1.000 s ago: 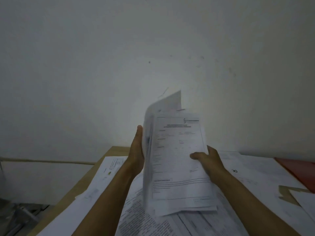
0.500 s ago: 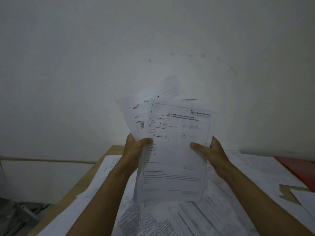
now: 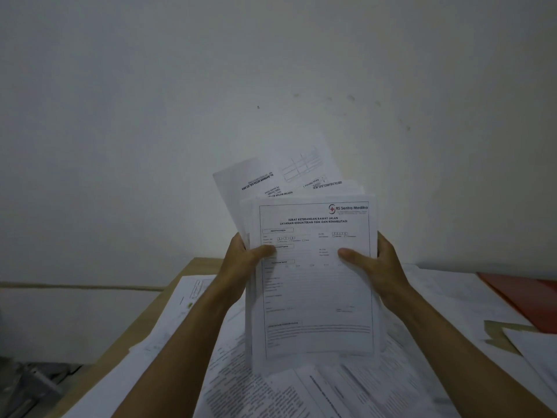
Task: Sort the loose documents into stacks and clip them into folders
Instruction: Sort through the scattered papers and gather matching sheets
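Note:
I hold a stack of white printed documents [image 3: 313, 291] upright above the table, its front sheet a form facing me. My left hand [image 3: 241, 263] grips the stack's left edge, thumb on the front page. My right hand [image 3: 376, 267] grips the right edge, thumb also on the front. Behind the front sheets, several pages [image 3: 271, 182] fan out tilted to the upper left. Many loose documents [image 3: 301, 390] lie spread on the table below.
A red folder [image 3: 524, 300] lies at the table's right side, partly under papers. The wooden table's edge [image 3: 126, 336] runs diagonally at left, with floor and dark clutter [image 3: 30, 384] beyond. A plain white wall [image 3: 211, 86] stands close behind.
The stack turned from edge-on to face me and rose slightly. My left thumb came round onto the front page, and the back sheets fanned out to the upper left.

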